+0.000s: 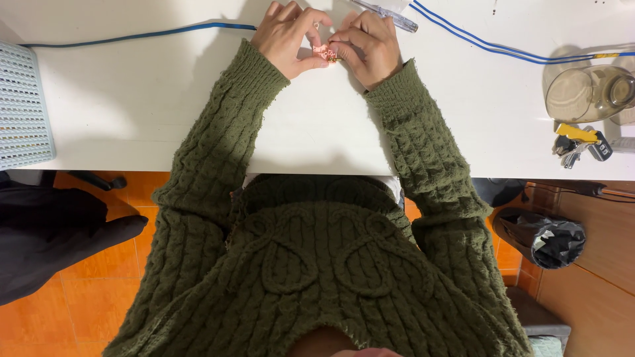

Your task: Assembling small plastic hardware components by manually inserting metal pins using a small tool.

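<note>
While pinched, pink clip (322,52) lengthwise left-right.

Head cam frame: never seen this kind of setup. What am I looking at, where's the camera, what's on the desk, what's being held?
There is no machine here: a person in a green knit sweater wears a camera on the head, so the single view looks straight down over the chest and arms.

Both hands meet at the far side of a white table. The left hand and right hand together pinch a small pink item with a gold-coloured bit; it is too small to identify.

Also on the table: a blue cable, a pen, a glass jar lying on its side, a bunch of keys and a pale blue basket.
</note>
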